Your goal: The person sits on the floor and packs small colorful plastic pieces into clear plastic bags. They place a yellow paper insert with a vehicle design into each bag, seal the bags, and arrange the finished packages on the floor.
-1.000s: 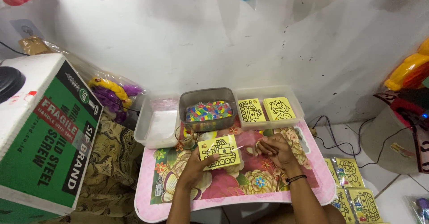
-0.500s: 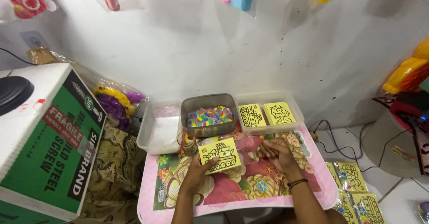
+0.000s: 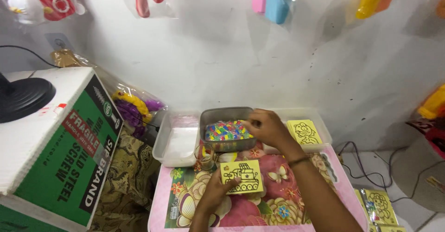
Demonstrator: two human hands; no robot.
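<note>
**Card held flat, other hand at the bead tub**

White wall behind, toys in clear bags hanging along the top. Low pink floral tray-table (image 3: 185,199) serves as the work surface.

- Left hand (image 3: 215,195): fingers closed on the lower-left corner of a yellow card (image 3: 242,177) printed with a black outline drawing; the card lies flat on the table, probably pinned so it does not slide.
- Right hand (image 3: 266,128): reaches over the right rim of the grey tub (image 3: 227,117), fingers bunched together above the multicoloured small pieces (image 3: 225,131). Cannot tell whether anything is pinched between them.
- Clear tray (image 3: 178,141) just left of the tub; another clear tray (image 3: 320,128) just right of it holds a second yellow card (image 3: 303,131), within easy reach.
- More yellow cards (image 3: 380,204) lie on the floor at right.
- Green-and-white carton (image 3: 65,148) stands at left, well apart.
</note>
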